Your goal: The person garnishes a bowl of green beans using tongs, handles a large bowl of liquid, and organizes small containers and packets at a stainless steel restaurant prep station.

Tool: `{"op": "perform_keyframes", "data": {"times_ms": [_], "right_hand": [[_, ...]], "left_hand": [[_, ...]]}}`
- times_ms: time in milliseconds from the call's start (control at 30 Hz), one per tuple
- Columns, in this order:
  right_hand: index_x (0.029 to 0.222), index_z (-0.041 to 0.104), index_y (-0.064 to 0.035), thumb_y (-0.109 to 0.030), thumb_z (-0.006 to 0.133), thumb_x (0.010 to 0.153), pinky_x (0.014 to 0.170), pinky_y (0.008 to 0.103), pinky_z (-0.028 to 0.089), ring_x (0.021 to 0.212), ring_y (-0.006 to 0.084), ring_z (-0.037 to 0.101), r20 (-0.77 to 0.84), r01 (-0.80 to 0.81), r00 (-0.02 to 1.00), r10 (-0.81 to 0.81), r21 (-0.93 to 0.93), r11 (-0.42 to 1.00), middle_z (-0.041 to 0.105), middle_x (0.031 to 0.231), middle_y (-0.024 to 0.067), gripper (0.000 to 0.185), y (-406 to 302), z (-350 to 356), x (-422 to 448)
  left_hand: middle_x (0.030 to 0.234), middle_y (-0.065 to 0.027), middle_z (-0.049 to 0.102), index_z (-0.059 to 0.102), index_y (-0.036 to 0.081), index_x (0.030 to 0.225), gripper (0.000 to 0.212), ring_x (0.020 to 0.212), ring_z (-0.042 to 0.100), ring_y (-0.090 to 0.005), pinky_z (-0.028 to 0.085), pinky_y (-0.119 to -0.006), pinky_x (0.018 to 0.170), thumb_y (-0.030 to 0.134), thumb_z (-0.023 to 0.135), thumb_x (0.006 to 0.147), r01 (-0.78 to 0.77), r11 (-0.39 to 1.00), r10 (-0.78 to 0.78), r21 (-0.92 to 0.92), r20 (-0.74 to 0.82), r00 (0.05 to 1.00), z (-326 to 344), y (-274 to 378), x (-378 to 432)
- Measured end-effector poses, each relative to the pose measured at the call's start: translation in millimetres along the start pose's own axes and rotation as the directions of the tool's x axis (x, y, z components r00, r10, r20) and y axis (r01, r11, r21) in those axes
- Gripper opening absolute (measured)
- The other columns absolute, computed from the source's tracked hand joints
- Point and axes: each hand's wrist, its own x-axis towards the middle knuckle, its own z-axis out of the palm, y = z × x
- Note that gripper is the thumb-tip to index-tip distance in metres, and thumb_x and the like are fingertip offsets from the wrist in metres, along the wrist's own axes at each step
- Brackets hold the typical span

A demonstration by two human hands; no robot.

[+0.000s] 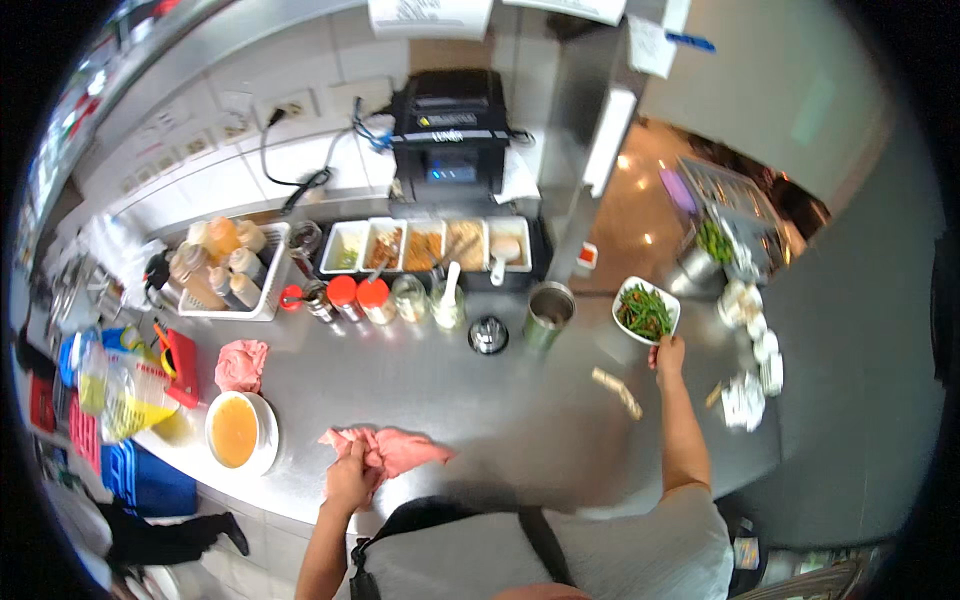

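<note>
My left hand (351,474) grips a crumpled pink cloth (397,450) on the steel counter (480,390). At arm's length on the right, my right hand (667,355) holds the near rim of a white square bowl (619,315). Green beans or similar cut greens with small orange bits (643,309) fill that bowl. On the left side a white bowl of orange soup (234,431) sits on a white saucer (268,450). Just behind it lies a second pink cloth (241,365).
Spice jars with red lids (358,298), a tray of seasoning tubs (427,247) and a squeeze-bottle basket (229,270) line the back. A steel tumbler (550,311) stands near a black printer (451,135). Folded paper (617,391) lies mid-right. Another person's leg (169,536) shows lower left.
</note>
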Motion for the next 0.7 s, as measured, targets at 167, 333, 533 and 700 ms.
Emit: {"op": "perform_keyframes", "data": {"times_ms": [167, 333, 533, 700], "right_hand": [[0.097, 0.047, -0.0032, -0.017, 0.042, 0.097, 0.034, 0.0290, 0.036, 0.044, 0.0165, 0.050, -0.135, -0.024, 0.990, 0.038, 0.107, 0.994, 0.054, 0.065, 0.0088, 0.015, 3, 68, 110], [0.120, 0.047, -0.0020, -0.020, 0.043, 0.100, 0.057, 0.0323, 0.053, 0.071, 0.0200, 0.062, 0.102, -0.102, 0.993, 0.061, 0.467, 0.878, 0.060, 0.092, 0.0137, 0.027, 8, 79, 213], [0.140, 0.041, -0.0029, -0.033, 0.055, 0.099, 0.080, 0.0332, 0.054, 0.093, 0.0193, 0.062, 0.286, 0.099, 0.946, -0.153, 0.197, 0.975, 0.061, 0.105, 0.0073, 0.052, 10, 59, 142], [0.124, 0.061, -0.0042, -0.022, 0.067, 0.089, 0.098, 0.0417, 0.042, 0.106, 0.0295, 0.055, 0.547, 0.655, 0.723, -0.422, -0.346, 0.672, 0.061, 0.111, 0.0126, 0.040, 32, -4, -20]], "left_hand": [[0.103, -0.0161, 0.065, 0.051, 0.009, 0.108, 0.040, 0.091, 0.065, -0.0399, 0.053, -0.049, 0.074, 0.020, 0.072, 0.077, 0.131, 0.991, -0.131, -0.007, -0.045, 0.990, -6, 19, -7], [0.110, -0.0175, 0.062, 0.053, 0.009, 0.111, 0.039, 0.092, 0.064, -0.0407, 0.053, -0.050, 0.076, 0.022, 0.070, 0.078, 0.260, 0.962, -0.265, -0.080, -0.053, 0.963, -2, 34, -17], [0.109, -0.0181, 0.061, 0.052, 0.008, 0.114, 0.032, 0.091, 0.063, -0.0430, 0.053, -0.052, 0.074, 0.022, 0.061, 0.087, 0.163, 0.987, -0.153, 0.016, -0.257, 0.954, 27, 26, -28], [0.108, -0.0243, 0.064, 0.052, 0.007, 0.118, 0.032, 0.083, 0.066, -0.0444, 0.053, -0.052, 0.069, 0.031, 0.050, 0.097, 0.231, 0.972, -0.216, 0.049, -0.215, 0.953, 31, 14, -21]]}}
